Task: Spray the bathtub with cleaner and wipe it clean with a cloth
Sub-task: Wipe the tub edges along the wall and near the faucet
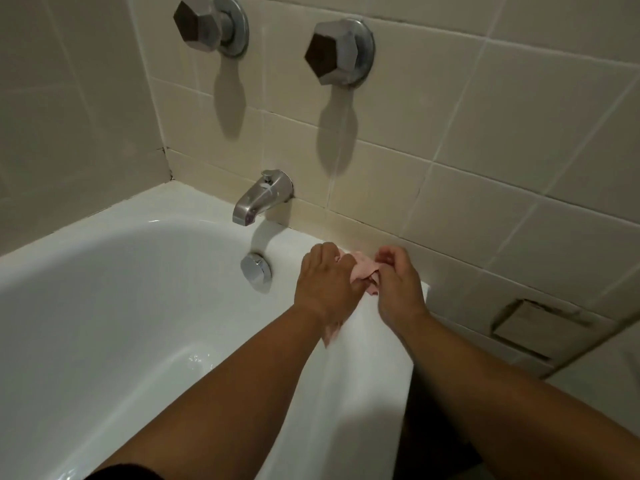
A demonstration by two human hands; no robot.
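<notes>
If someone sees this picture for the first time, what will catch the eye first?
The left hand and the right hand grip a crumpled pink cloth at the white bathtub rim, beside the tiled wall. Above, two large faceted knobs jut from that wall, with a metal spout lower down.

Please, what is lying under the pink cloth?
The pink cloth lies on the white bathtub rim, near the tiled wall. The left hand and the right hand grip it and cover much of it, so the rim directly beneath cannot be seen.
</notes>
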